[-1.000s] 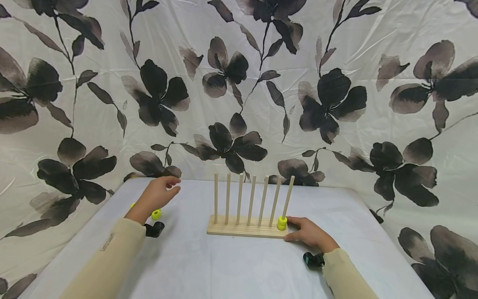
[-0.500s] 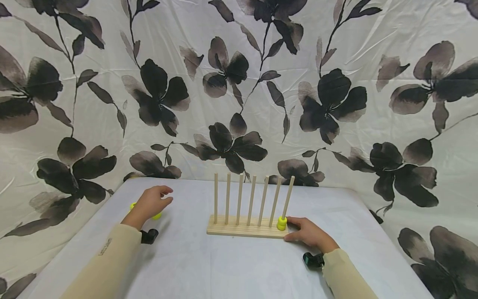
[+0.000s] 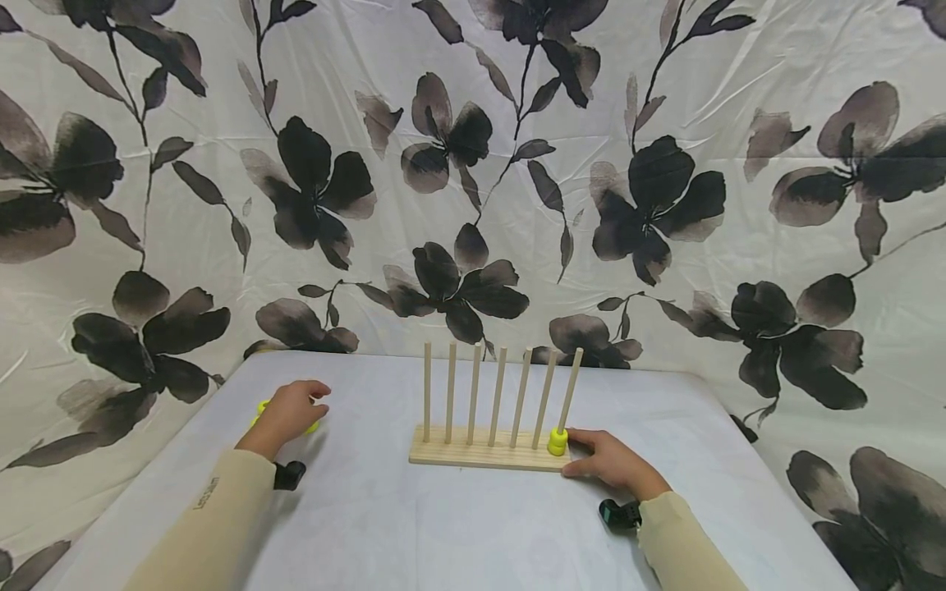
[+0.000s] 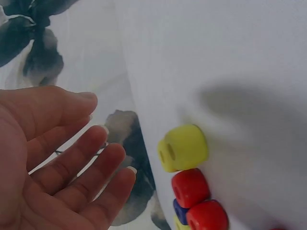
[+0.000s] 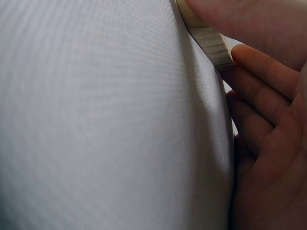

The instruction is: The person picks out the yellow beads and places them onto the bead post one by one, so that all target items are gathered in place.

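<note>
A wooden peg stand [image 3: 480, 453] with several upright rods sits mid-table. On its rightmost rod are two stacked yellow beads [image 3: 557, 442]. My right hand [image 3: 613, 461] grips the stand's right end, thumb at the front and fingers behind; in the right wrist view the end of the wooden base [image 5: 211, 45] lies between them. Over at the left, my left hand [image 3: 284, 419] is raised above the table, fingers relaxed and holding nothing. Near it, the left wrist view shows yellow beads [image 4: 189, 146], red beads [image 4: 191, 188] and a blue bead [image 4: 180, 210]. In the head view this hand mostly hides them.
A white cloth [image 3: 443, 533] covers the table. Behind it hangs a white curtain with dark flowers [image 3: 458, 283]. Each wrist carries a black camera, one on the left [image 3: 290, 474] and one on the right [image 3: 619, 515].
My left hand has come lower and back to the left, over the loose beads. My right hand, the peg stand and its stacked beads have stayed put.
</note>
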The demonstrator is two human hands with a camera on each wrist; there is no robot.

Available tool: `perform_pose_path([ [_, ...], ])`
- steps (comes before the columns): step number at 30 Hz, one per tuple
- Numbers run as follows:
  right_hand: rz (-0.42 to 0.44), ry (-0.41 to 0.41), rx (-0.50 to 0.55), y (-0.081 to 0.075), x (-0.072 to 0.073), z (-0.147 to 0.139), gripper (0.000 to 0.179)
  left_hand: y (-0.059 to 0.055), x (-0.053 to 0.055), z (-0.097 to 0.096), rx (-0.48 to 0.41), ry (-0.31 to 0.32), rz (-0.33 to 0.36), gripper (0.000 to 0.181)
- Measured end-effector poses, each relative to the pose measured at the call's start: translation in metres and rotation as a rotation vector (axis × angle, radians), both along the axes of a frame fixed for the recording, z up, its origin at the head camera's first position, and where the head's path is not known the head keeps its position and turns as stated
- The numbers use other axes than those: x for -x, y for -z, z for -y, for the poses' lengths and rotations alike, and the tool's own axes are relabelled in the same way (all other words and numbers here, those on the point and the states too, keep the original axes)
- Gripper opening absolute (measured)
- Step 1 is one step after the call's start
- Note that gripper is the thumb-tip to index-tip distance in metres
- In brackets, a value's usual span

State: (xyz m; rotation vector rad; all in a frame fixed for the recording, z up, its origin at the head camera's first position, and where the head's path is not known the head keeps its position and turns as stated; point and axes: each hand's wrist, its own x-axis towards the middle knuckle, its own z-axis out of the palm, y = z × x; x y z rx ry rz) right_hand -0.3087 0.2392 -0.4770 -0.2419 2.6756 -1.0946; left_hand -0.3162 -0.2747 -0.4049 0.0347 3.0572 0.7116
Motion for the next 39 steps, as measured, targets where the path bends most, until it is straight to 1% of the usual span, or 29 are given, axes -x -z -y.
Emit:
perform_pose_path([
  [8, 0.001, 0.004, -0.007, -0.001, 0.0, -0.001, 0.083, 0.007, -0.001, 0.002, 0.004, -0.011, 0.054, 0.038],
  [15, 0.0, 0.004, -0.011, -0.001, -0.001, -0.001, 0.082, 0.012, 0.0, 0.003, 0.001, -0.029, 0.082, 0.037],
  [20, 0.0, 0.003, -0.007, -0.002, -0.002, 0.0, 0.082, 0.02, 0.003, 0.007, -0.031, -0.091, 0.14, 0.037],
  [23, 0.002, 0.003, -0.004, -0.002, -0.002, 0.0, 0.082, 0.024, 0.005, 0.008, -0.04, -0.113, 0.155, 0.036],
  [28, -0.002, 0.004, -0.01, -0.001, 0.0, 0.0, 0.083, 0.028, 0.006, 0.009, -0.022, -0.111, 0.14, 0.035],
  [32, -0.004, 0.007, -0.015, -0.001, 0.0, -0.001, 0.083, 0.028, 0.004, 0.008, -0.021, -0.105, 0.146, 0.034],
  [39, -0.012, 0.003, -0.019, -0.001, 0.0, -0.001, 0.082, 0.027, 0.001, 0.008, 0.022, -0.088, 0.153, 0.035],
])
